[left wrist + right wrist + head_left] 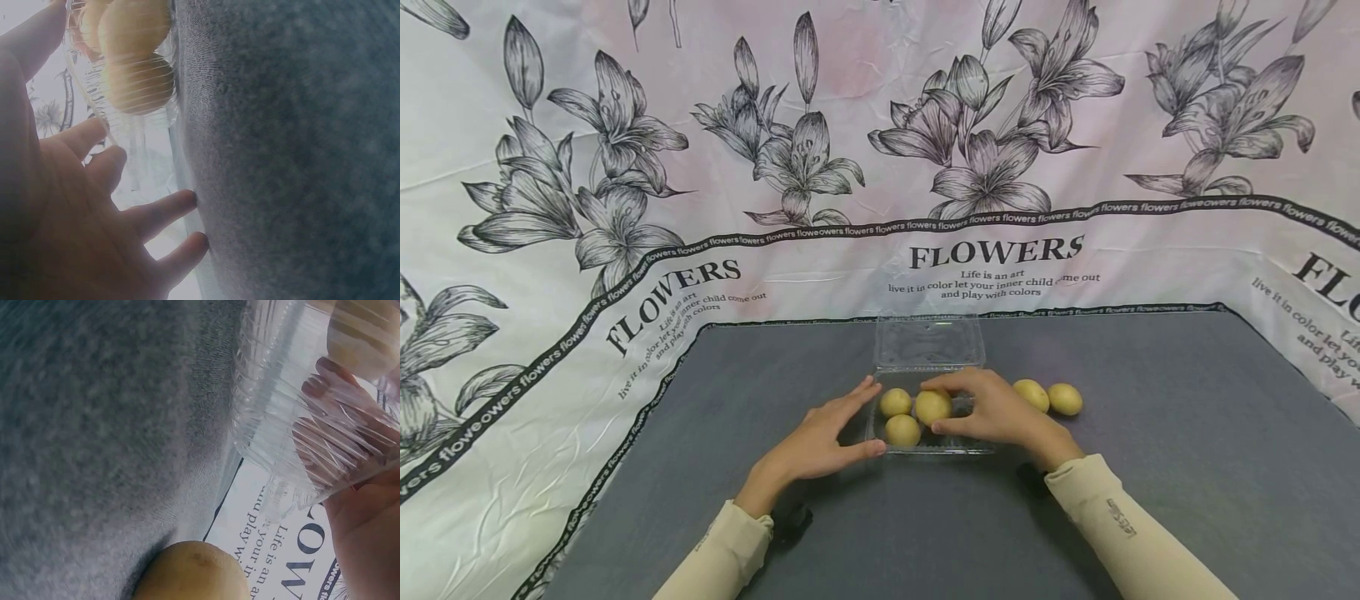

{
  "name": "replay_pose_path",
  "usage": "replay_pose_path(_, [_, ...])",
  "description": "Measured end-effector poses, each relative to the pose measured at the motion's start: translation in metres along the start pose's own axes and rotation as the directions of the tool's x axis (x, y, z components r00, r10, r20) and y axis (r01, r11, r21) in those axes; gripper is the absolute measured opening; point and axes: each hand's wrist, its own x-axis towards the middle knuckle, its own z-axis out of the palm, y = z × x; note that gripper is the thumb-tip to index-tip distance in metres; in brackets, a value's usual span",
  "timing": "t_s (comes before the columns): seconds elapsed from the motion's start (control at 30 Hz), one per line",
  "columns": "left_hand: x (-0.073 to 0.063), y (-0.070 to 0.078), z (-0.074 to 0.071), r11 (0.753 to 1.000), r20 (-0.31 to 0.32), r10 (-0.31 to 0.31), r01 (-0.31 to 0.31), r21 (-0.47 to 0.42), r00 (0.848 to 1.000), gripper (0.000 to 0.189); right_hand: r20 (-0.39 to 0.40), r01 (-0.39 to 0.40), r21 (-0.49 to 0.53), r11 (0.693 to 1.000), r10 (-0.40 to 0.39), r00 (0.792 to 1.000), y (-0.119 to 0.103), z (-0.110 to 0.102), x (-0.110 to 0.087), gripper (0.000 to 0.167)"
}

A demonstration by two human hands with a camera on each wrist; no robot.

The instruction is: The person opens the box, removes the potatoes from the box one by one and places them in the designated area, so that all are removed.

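A hinged clear plastic box (940,451) stands on the table with its lid (928,343) tipped back. Inside its left half lie two round yellow fruits (896,402) (902,431). My right hand (1000,410) reaches in from the right and grips a third yellow fruit (931,407) between thumb and fingers, close beside those two. On the left, my left hand (811,446) has its fingers spread, with fingertips right at the box's side wall. The left wrist view shows the fruits (134,28) through the ribbed plastic.
Two more yellow fruits (1032,395) (1065,399) sit on the grey table (1150,500) to the right of the box, behind my right wrist. A white cloth (820,275) printed with flowers and lettering hangs along the back and left side.
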Motion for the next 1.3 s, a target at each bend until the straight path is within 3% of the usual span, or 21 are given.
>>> replay_pose_path(1.3, [0.0,0.0,0.001,1.0,-0.011,0.017,-0.017,-0.004,1.0,0.086,-0.129,-0.046,0.026,0.999,0.049,0.99,-0.003,-0.019,-0.018,0.058])
